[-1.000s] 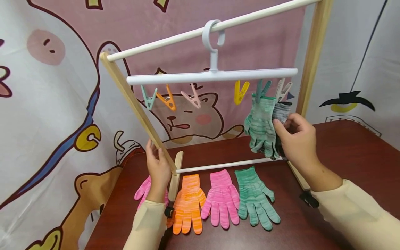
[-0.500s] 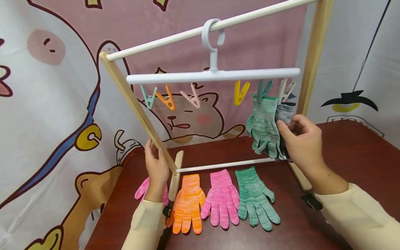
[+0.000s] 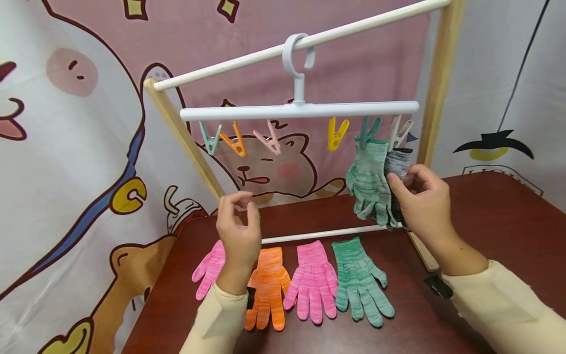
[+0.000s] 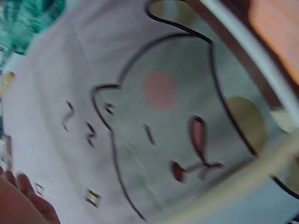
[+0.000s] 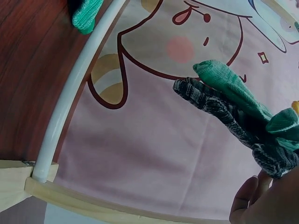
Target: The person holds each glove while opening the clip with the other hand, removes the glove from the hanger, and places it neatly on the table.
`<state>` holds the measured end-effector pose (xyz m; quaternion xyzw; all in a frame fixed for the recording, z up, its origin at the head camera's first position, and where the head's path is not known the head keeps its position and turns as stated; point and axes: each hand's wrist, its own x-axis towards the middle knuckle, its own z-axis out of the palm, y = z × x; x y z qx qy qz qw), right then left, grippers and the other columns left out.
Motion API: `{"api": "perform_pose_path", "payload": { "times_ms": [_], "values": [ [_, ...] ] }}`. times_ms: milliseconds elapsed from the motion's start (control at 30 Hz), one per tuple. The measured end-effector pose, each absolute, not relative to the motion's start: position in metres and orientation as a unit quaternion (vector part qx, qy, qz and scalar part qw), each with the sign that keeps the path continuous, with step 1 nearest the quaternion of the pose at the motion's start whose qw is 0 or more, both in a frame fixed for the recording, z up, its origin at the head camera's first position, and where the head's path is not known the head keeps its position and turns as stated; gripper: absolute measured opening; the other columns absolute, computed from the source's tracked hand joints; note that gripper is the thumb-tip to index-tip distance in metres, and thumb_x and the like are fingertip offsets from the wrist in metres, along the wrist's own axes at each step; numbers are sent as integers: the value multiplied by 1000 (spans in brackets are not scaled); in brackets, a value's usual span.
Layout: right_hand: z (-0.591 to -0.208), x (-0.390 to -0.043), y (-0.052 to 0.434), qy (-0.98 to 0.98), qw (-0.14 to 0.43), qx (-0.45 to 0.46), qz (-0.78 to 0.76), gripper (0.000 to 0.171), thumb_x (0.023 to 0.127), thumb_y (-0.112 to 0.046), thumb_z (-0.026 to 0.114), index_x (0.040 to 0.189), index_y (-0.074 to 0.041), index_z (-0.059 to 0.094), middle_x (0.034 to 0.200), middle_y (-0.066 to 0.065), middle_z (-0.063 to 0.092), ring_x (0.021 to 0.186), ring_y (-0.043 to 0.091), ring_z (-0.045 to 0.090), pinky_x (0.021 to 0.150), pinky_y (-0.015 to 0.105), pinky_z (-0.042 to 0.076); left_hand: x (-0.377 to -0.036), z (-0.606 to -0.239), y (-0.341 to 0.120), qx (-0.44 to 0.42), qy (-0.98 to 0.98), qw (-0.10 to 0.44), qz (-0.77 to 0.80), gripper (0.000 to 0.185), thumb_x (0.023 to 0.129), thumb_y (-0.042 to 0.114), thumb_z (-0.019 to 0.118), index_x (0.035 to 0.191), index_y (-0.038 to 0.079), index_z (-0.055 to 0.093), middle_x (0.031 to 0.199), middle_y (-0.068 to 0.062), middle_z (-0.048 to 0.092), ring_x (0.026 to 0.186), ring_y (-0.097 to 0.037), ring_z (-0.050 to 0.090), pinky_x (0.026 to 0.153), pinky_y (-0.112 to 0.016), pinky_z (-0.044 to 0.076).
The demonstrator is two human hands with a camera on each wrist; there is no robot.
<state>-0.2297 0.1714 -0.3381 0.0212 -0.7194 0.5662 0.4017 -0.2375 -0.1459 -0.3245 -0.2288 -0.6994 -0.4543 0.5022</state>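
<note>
My right hand (image 3: 423, 209) pinches a black-and-grey knit glove (image 3: 399, 161) below its cuff, thumb in front. A white clothespin (image 3: 399, 132) on the hanger (image 3: 256, 112) grips that cuff. Beside it a green glove (image 3: 370, 169) hangs from a teal clothespin (image 3: 369, 132). In the right wrist view the dark glove's fingers (image 5: 219, 109) dangle next to the green ones, with my fingertips at the lower right. My left hand (image 3: 239, 236) is raised in front of the frame's left post (image 3: 181, 137), fingers loosely bent, holding nothing.
Pink (image 3: 210, 268), orange (image 3: 269, 285), second pink (image 3: 311, 280) and green (image 3: 360, 280) gloves lie on the dark red table (image 3: 499, 221). Several other clothespins, including a yellow one (image 3: 338, 135), hang along the hanger. A white lower bar (image 3: 327, 233) crosses behind the gloves.
My left hand has come off the frame's left post and moved right. My right hand stays at the dark glove with only a slight shift.
</note>
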Motion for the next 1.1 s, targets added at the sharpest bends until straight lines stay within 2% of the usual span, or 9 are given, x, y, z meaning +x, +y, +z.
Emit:
{"api": "perform_pose_path", "payload": {
  "times_ms": [167, 267, 467, 833, 967, 1100],
  "values": [
    [-337, -230, 173, -722, 401, 20, 564, 17, 90, -9, 73, 88, 1, 59, 68, -12, 50, 61, 5, 42, 60, 18, 36, -235, -300, -115, -297, -710, 453, -450, 13, 91, 4, 57, 99, 2, 67, 65, -6, 51, 59, -13, 45, 52, -25, 38],
    [-338, -230, 174, -724, 398, 18, 563, 17, 90, -10, 73, 89, 1, 59, 69, -13, 51, 62, 5, 43, 60, 18, 36, -234, -286, -96, -331, -733, 413, -427, 14, 93, 8, 57, 101, 4, 68, 61, -3, 50, 54, -10, 45, 49, -23, 39],
    [-341, -230, 173, -728, 395, 19, 560, 16, 90, -10, 73, 90, 0, 60, 70, -13, 50, 62, 5, 44, 61, 17, 37, -229, -257, -56, -362, -792, 341, -353, 17, 98, 18, 60, 107, 10, 72, 63, 4, 55, 54, -5, 47, 53, -19, 40],
    [-340, -226, 168, -735, 404, 46, 543, 14, 89, -8, 73, 89, 2, 62, 69, -15, 52, 63, 4, 45, 61, 17, 37, -237, -223, -5, -317, -874, 256, -265, 25, 101, 37, 58, 118, 23, 72, 64, 10, 57, 52, -3, 48, 51, -20, 37],
    [-342, -226, 168, -735, 403, 56, 542, 13, 89, -7, 72, 90, 2, 62, 71, -15, 53, 64, 2, 48, 63, 15, 39, -240, -216, 8, -297, -897, 239, -225, 27, 101, 43, 56, 116, 27, 71, 59, 9, 55, 49, -5, 48, 47, -22, 34],
    [-343, -227, 168, -735, 410, 71, 535, 13, 90, -6, 72, 88, 2, 62, 72, -14, 53, 63, 1, 49, 63, 13, 40, -241, -206, 22, -272, -917, 236, -173, 27, 100, 50, 54, 111, 32, 72, 62, 12, 59, 55, -5, 51, 49, -23, 38]
  ]
}}
